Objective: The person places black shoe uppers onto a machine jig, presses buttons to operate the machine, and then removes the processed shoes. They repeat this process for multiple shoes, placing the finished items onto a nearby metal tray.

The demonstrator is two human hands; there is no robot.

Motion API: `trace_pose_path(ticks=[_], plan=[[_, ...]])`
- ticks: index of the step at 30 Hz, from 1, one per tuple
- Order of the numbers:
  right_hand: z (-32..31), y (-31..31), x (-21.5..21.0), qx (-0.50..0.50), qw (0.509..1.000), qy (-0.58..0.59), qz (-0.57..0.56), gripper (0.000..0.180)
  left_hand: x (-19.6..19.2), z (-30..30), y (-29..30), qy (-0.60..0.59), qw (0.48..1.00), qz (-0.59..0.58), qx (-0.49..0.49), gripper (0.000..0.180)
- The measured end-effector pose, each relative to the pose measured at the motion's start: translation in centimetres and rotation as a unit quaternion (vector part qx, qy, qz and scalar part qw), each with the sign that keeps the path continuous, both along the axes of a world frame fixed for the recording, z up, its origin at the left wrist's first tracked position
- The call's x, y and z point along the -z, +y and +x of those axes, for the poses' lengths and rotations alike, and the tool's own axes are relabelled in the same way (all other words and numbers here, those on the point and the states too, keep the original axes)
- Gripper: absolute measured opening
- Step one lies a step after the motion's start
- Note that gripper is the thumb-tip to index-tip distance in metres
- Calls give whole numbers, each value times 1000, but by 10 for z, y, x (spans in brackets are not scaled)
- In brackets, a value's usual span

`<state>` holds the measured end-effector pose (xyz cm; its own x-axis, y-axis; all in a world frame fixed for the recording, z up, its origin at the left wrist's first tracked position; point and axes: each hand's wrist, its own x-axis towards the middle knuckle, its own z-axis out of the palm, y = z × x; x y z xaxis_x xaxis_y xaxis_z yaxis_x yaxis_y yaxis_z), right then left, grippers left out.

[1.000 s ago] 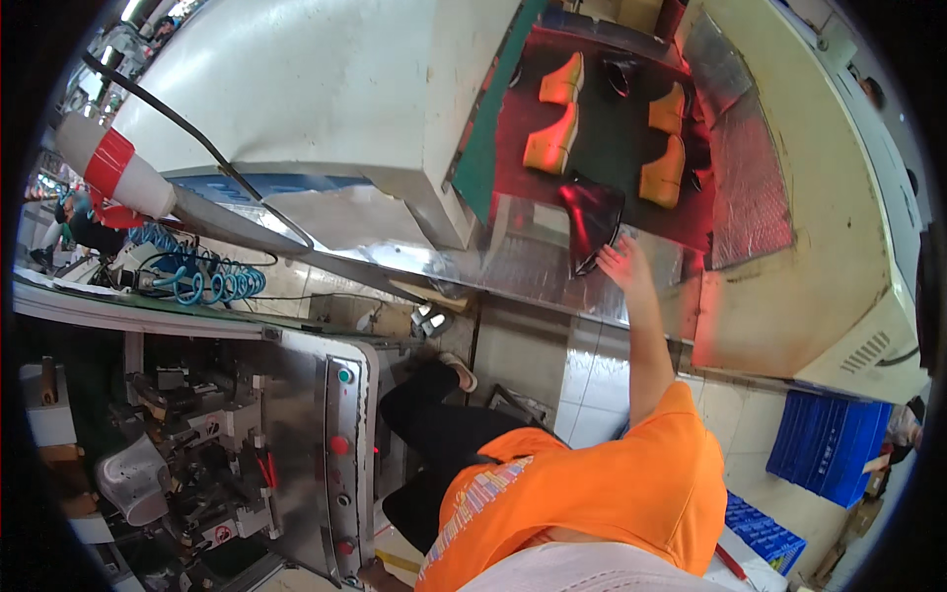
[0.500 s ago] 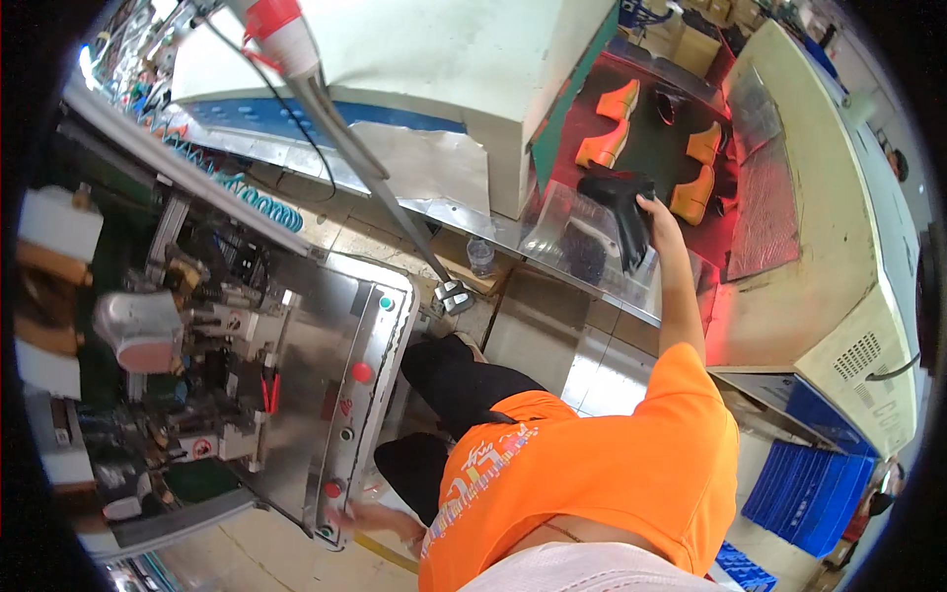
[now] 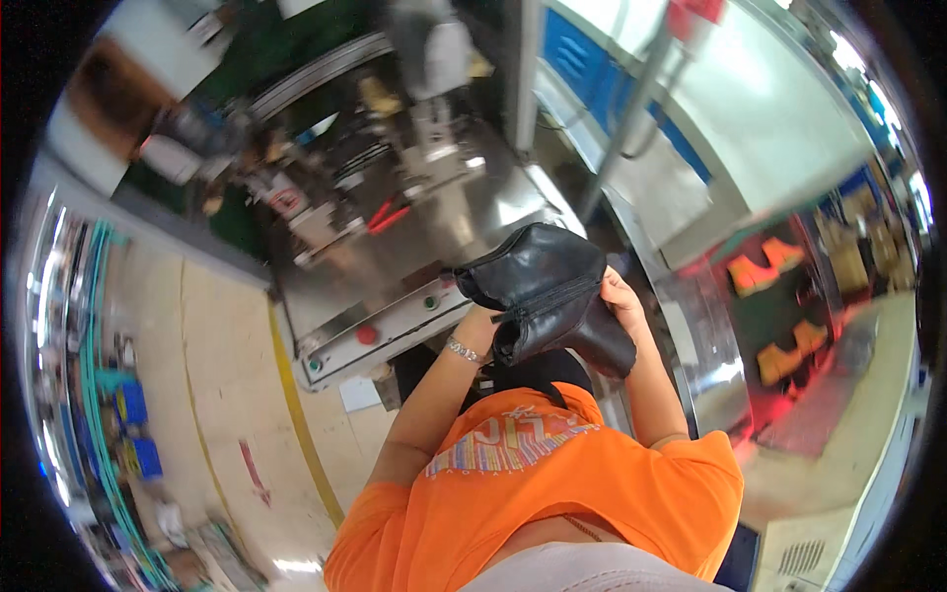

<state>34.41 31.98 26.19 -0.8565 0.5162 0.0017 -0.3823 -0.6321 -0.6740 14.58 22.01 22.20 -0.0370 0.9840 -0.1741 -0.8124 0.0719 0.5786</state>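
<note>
Two hands, left (image 3: 480, 321) and right (image 3: 619, 301), grip a black boot (image 3: 547, 296); steady support from both sides seems wise near the steel machine (image 3: 395, 247).

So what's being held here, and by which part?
A black ankle boot, held in both hands: the left hand is under its open shaft end, and the right hand grips the sole side near the heel.
</note>
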Motion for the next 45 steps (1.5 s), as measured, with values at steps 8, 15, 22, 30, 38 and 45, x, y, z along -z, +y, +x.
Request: trace_pose_path(ticks=[8,15,22,30,38,45], plan=[[-150,22,-36,-297,931,-5,210,27,-92,-122,-83,194,957,182,-117,43],[-277,-21,-134,-276,915,131,264,15,-193,-206,-159,397,878,184,-193,31],[-389,-59,-202,-104,954,146,241,16,-253,-274,-137,358,777,164,-491,24],[-437,-47,-208,-88,949,107,283,13,-246,-326,-129,340,785,159,-492,14],[-461,-43,-217,-25,976,78,202,10,-257,-354,-112,281,795,143,-518,18],[-488,-32,-227,61,972,6,227,16,-257,-375,-91,214,795,107,-557,26]])
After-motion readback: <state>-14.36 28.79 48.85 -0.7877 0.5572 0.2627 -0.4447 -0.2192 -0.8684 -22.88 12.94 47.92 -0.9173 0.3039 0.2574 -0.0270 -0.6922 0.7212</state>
